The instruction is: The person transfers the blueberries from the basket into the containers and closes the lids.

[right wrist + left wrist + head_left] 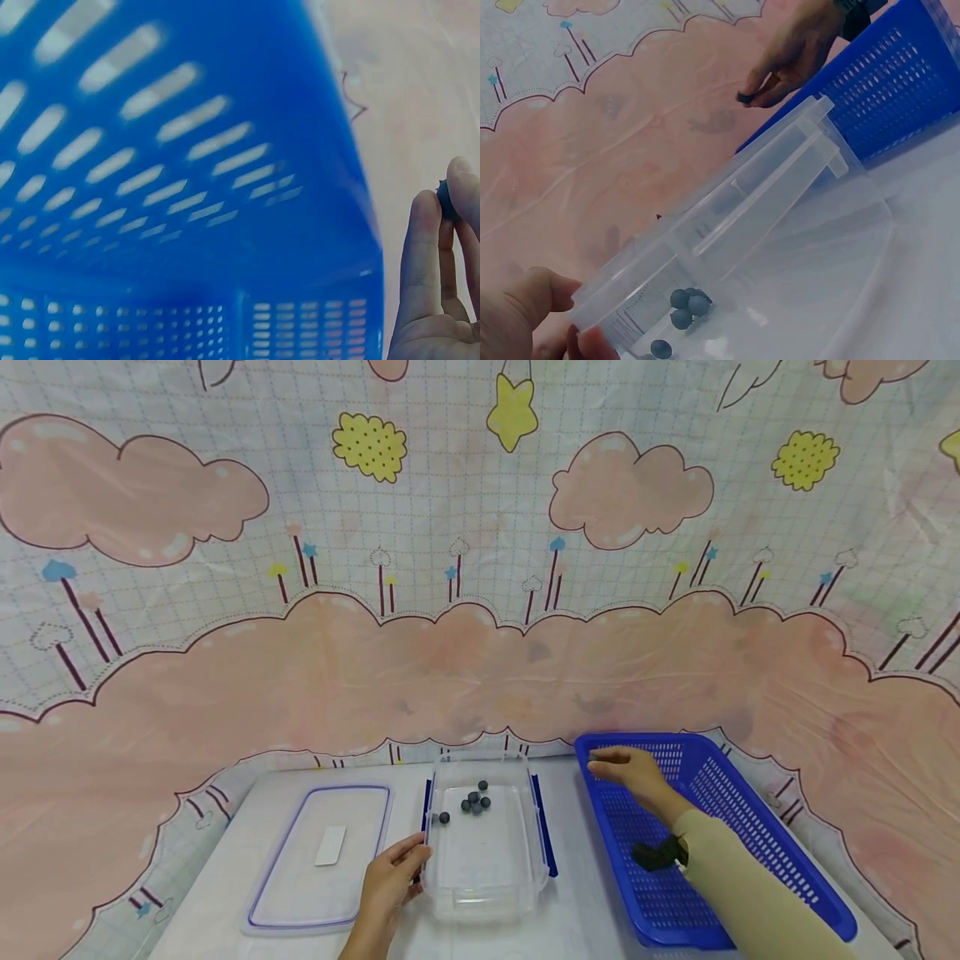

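Observation:
My left hand [393, 872] grips the left edge of a clear plastic container [483, 906], thumb and fingers at its rim. Several blueberries [473, 797] lie on the container's floor, most of them clustered toward the back. Above the far left corner of a blue perforated basket [617, 883], my right hand [637, 777] pinches one blueberry [446, 201] between thumb and fingertips. That same held berry shows dark in the left wrist view, beyond the container. The right wrist view shows the basket's slotted wall beside the hand.
A clear lid [288, 889] with a blue-purple seal lies flat left of the container, a white rectangle [330, 846] on it. Blue side latches [545, 835] hang on the container's sides. A patterned cloth [480, 677] rises behind the white table [217, 877].

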`<act>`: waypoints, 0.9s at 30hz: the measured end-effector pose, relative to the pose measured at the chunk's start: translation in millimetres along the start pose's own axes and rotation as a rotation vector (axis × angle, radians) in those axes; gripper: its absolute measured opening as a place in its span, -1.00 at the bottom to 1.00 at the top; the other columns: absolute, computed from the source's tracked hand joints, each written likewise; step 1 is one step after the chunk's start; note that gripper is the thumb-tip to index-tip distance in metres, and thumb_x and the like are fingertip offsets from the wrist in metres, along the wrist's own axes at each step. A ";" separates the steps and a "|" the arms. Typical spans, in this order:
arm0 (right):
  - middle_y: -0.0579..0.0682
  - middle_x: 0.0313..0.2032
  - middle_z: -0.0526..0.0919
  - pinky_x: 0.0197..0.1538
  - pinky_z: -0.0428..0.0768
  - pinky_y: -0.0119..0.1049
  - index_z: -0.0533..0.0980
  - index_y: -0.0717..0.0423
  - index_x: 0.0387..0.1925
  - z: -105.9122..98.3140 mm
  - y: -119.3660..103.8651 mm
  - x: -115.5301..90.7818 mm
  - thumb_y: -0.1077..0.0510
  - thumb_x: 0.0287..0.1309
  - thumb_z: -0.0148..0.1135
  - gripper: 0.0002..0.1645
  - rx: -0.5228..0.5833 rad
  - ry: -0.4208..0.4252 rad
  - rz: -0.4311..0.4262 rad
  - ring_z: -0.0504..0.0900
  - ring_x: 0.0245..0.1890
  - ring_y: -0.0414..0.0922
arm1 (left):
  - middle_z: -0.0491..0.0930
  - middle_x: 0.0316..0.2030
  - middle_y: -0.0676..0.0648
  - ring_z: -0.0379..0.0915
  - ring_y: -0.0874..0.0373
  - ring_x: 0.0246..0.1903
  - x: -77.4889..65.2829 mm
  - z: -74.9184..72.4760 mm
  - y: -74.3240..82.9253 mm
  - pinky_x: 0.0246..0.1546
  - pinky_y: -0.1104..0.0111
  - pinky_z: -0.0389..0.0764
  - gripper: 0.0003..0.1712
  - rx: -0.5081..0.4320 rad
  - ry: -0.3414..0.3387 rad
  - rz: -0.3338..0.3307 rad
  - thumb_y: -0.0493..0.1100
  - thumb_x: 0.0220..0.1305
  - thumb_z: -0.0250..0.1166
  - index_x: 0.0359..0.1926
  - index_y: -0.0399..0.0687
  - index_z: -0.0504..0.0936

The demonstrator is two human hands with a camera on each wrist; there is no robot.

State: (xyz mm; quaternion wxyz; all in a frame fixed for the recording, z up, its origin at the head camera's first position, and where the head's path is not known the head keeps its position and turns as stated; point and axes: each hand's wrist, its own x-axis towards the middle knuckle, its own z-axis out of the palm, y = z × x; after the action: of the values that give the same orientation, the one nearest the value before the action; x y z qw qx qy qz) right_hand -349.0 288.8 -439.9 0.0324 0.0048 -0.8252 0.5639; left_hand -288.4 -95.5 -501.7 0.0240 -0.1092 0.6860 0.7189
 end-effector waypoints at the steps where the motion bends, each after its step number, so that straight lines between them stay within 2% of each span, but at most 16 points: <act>1: 0.18 0.04 0.65 0.22 0.51 0.03 0.51 0.31 0.17 1.9 -2.1 0.4 0.02 0.21 0.35 -0.40 -0.007 0.000 0.001 0.67 -0.01 -0.04 | 0.61 -0.36 0.13 0.39 0.19 -0.36 -0.2 -0.3 0.4 -0.51 0.46 0.55 -0.50 -0.008 -0.004 -0.003 -0.22 0.22 0.36 0.18 -0.28 0.57; 9: 0.15 0.02 0.67 0.18 0.54 0.01 0.58 0.26 0.11 18.4 -15.7 5.4 0.04 0.20 0.37 -0.48 -0.050 -0.003 -0.009 0.64 -0.01 -0.03 | 0.58 -0.37 0.10 0.44 0.21 -0.36 -1.6 -5.2 6.4 -0.47 0.44 0.61 -0.48 -0.013 -0.043 -0.013 -0.21 0.17 0.42 0.15 -0.29 0.59; 15: 0.13 -0.07 0.69 0.11 0.59 -0.04 0.55 0.36 0.10 29.5 -22.3 9.3 0.14 0.18 0.37 -0.49 0.000 -0.060 -0.047 0.67 -0.11 -0.09 | 0.63 -0.36 0.08 0.49 0.20 -0.35 0.8 -9.3 10.2 -0.46 0.40 0.67 -0.48 0.027 -0.054 -0.024 -0.19 0.15 0.45 0.12 -0.32 0.60; 21: 0.21 -0.04 0.67 0.14 0.58 0.01 0.51 0.44 0.12 46.3 -28.3 13.7 0.23 0.19 0.34 -0.49 0.065 -0.127 -0.046 0.70 -0.08 0.01 | 0.64 -0.34 0.03 0.52 0.17 -0.34 1.8 -11.5 13.6 -0.43 0.36 0.69 -0.53 0.078 -0.067 -0.015 -0.22 0.19 0.41 0.10 -0.35 0.61; 25: 0.19 -0.05 0.67 0.09 0.61 -0.05 0.55 0.38 0.09 61.4 -34.8 14.5 0.24 0.19 0.34 -0.54 0.009 -0.141 -0.037 0.69 -0.09 0.00 | 0.63 -0.32 0.00 0.54 0.15 -0.33 2.8 -11.8 14.7 -0.42 0.34 0.70 -0.54 0.085 -0.082 -0.013 -0.26 0.20 0.39 0.11 -0.37 0.60; 27: 0.16 -0.09 0.69 0.06 0.63 -0.09 0.58 0.35 0.06 70.2 -37.5 14.5 0.25 0.17 0.35 -0.58 -0.013 -0.140 -0.019 0.69 -0.14 -0.06 | 0.63 -0.31 -0.01 0.54 0.15 -0.33 4.0 -12.0 14.5 -0.42 0.34 0.70 -0.54 0.079 -0.089 -0.016 -0.27 0.19 0.39 0.11 -0.38 0.60</act>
State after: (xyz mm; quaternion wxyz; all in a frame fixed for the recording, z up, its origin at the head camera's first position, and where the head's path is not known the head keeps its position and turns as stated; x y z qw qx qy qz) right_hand -365.1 210.2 -429.6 -0.0200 0.0517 -0.8291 0.5564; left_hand -293.5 -108.7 -488.7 0.0649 -0.0815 0.7113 0.6951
